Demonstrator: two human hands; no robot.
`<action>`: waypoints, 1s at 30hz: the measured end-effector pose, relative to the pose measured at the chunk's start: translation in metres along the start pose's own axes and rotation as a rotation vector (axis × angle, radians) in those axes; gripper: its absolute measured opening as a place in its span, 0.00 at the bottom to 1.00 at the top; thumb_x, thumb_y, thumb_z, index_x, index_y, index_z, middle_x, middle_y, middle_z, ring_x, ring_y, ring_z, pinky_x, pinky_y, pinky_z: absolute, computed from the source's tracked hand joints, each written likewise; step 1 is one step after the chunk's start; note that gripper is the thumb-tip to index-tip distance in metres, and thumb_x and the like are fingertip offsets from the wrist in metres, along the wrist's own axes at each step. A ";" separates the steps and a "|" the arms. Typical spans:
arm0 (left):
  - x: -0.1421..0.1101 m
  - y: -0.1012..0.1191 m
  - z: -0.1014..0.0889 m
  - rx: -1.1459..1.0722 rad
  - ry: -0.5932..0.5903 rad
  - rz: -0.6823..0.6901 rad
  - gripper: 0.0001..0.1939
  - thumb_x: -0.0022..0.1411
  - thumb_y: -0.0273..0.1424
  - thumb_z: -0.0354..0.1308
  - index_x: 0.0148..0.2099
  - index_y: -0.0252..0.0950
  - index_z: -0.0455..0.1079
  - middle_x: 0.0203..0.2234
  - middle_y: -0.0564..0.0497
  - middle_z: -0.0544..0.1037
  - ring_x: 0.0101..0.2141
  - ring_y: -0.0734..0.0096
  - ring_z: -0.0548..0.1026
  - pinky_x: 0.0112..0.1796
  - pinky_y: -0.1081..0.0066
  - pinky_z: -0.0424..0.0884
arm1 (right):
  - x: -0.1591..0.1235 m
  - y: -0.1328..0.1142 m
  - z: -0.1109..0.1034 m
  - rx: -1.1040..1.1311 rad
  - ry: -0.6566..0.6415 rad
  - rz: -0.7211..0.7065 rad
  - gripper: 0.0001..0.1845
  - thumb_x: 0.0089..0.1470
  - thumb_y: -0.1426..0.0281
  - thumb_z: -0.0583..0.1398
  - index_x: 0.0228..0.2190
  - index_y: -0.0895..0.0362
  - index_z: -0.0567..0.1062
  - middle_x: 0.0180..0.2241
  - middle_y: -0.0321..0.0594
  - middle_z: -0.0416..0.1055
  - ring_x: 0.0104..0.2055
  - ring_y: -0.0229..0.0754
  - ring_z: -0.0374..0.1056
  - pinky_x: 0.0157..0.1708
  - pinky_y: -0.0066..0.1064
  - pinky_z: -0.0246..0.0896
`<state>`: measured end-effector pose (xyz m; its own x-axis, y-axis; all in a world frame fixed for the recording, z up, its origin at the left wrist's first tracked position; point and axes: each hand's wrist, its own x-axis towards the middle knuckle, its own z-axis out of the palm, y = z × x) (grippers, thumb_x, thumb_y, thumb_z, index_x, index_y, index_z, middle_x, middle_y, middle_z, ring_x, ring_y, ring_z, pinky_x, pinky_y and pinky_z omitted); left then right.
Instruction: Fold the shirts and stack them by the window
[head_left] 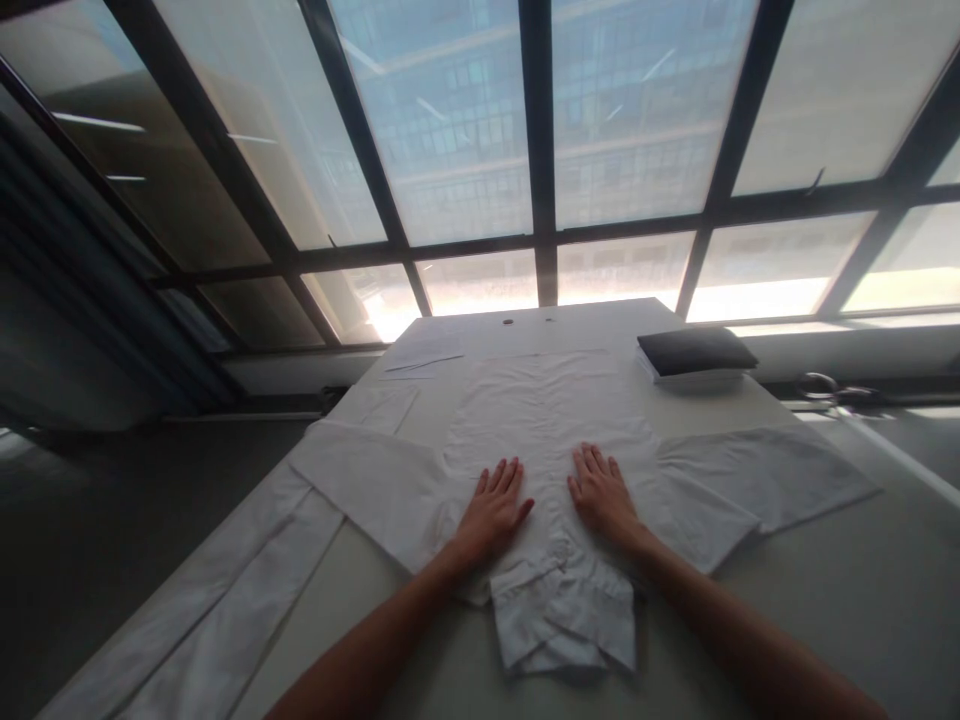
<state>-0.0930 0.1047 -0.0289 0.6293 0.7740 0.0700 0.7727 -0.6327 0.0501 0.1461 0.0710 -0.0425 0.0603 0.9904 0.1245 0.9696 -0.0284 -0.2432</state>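
A white garment [540, 420], with a gathered strip down its middle, lies spread on a white table [330, 620]. It looks like a shirt or blouse, with its collar-like end [566, 620] towards me and sleeve-like parts reaching out to both sides. My left hand [491, 505] rests flat on the cloth left of the gathers, fingers stretched out. On the other side of the gathers lies my right hand [600, 485], also flat with its fingers extended. Neither hand grips anything.
A dark-covered book or folder [697, 352] lies on paper at the far right. Thin papers [424, 360] are at the far left. More white cloth [217, 600] stretches along the left table edge. Large windows [450, 120] stand behind; a grey curtain [82, 260] hangs left.
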 end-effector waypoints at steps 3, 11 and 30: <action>-0.017 -0.025 0.000 0.051 0.009 -0.121 0.36 0.74 0.50 0.33 0.73 0.31 0.48 0.70 0.42 0.50 0.70 0.53 0.46 0.65 0.50 0.49 | 0.000 -0.001 -0.002 0.009 -0.018 0.011 0.33 0.66 0.63 0.45 0.68 0.63 0.55 0.71 0.48 0.44 0.73 0.49 0.38 0.68 0.48 0.30; -0.026 -0.039 -0.009 0.066 -0.092 -0.256 0.38 0.73 0.50 0.34 0.73 0.28 0.47 0.70 0.37 0.47 0.69 0.48 0.44 0.64 0.47 0.50 | 0.003 -0.003 -0.003 0.031 -0.053 0.032 0.33 0.65 0.64 0.47 0.67 0.62 0.56 0.71 0.48 0.44 0.72 0.49 0.38 0.68 0.47 0.30; 0.069 0.032 0.005 -0.089 -0.044 0.122 0.34 0.74 0.49 0.37 0.73 0.36 0.47 0.71 0.44 0.49 0.70 0.58 0.43 0.66 0.50 0.44 | 0.001 -0.006 -0.011 0.095 -0.068 0.030 0.33 0.65 0.64 0.49 0.68 0.60 0.56 0.71 0.48 0.44 0.73 0.49 0.37 0.68 0.47 0.29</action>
<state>-0.0242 0.1379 -0.0274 0.7226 0.6902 0.0371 0.6811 -0.7202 0.1320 0.1425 0.0709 -0.0304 0.0698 0.9962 0.0514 0.9406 -0.0486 -0.3359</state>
